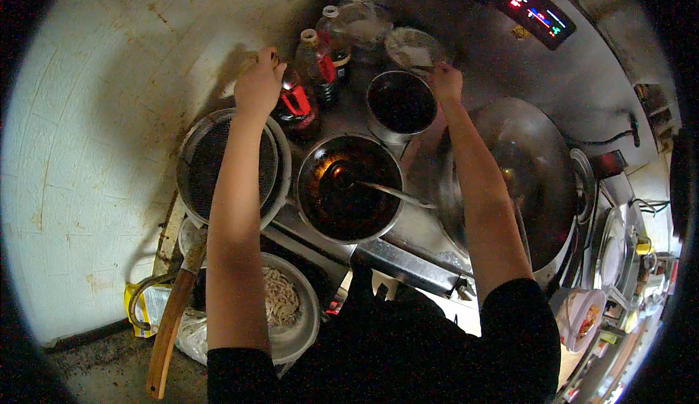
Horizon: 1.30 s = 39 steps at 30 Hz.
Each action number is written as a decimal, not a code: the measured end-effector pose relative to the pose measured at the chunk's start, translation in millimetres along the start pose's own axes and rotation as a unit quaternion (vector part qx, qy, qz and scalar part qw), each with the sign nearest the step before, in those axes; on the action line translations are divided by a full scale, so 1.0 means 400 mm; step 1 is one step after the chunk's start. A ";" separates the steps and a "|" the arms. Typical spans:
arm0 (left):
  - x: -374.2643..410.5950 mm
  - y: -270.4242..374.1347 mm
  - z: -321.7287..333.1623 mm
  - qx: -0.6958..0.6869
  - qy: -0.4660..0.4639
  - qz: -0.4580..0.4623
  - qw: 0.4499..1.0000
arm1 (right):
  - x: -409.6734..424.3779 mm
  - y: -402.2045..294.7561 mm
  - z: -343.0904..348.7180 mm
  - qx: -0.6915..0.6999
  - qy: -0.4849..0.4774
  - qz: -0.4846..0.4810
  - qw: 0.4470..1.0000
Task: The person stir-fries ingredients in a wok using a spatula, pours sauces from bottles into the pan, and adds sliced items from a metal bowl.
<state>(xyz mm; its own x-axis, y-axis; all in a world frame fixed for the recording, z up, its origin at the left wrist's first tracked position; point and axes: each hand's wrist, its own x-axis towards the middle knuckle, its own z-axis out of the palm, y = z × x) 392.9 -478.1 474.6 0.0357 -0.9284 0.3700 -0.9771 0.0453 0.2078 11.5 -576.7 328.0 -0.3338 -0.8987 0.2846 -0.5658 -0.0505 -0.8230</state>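
Note:
My left hand (pixel 258 88) is closed around the top of a plastic bottle (pixel 295 101) that has a red label and dark liquid; the fingers hide its neck. At the far side, my right hand (pixel 448 83) pinches a thin dark handle (pixel 424 68) beside a clear bowl (pixel 412 46) of pale contents; the tool's far end is unclear. Just below that bowl stands a deep metal pot (pixel 401 102) with a dark inside. Between my forearms, a round metal pan (pixel 349 224) holds dark, glossy liquid, and a ladle (pixel 396 194) rests in it.
Two uncapped bottles (pixel 309 57) stand behind. A round mesh strainer (pixel 199 153) with a wooden handle (pixel 169 338) lies left, above a bowl (pixel 312 316) of pale strips. A large wok (pixel 513 147) sits right, near a tub (pixel 580 322) of food. A lit control panel (pixel 536 12) is beyond.

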 end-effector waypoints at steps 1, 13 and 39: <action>0.003 -0.005 0.008 -0.006 0.012 0.013 1.000 | 0.009 0.019 -0.020 0.036 0.000 0.067 0.997; -0.418 0.295 -0.205 -0.526 -0.020 -0.148 0.837 | -0.175 -0.167 -0.465 0.425 0.067 0.126 0.894; -1.584 0.808 0.894 -0.490 -0.397 -0.515 0.580 | -0.725 -0.043 -1.125 0.331 0.121 0.139 0.926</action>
<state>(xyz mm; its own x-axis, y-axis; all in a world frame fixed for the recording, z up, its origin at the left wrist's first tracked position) -20.3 -7.2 -16.6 0.0063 -0.5084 -0.8611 0.0798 -0.8581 0.5072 -221.2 -119.2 481.0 -0.6011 -0.7974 0.0533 0.1257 -0.1602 -0.9791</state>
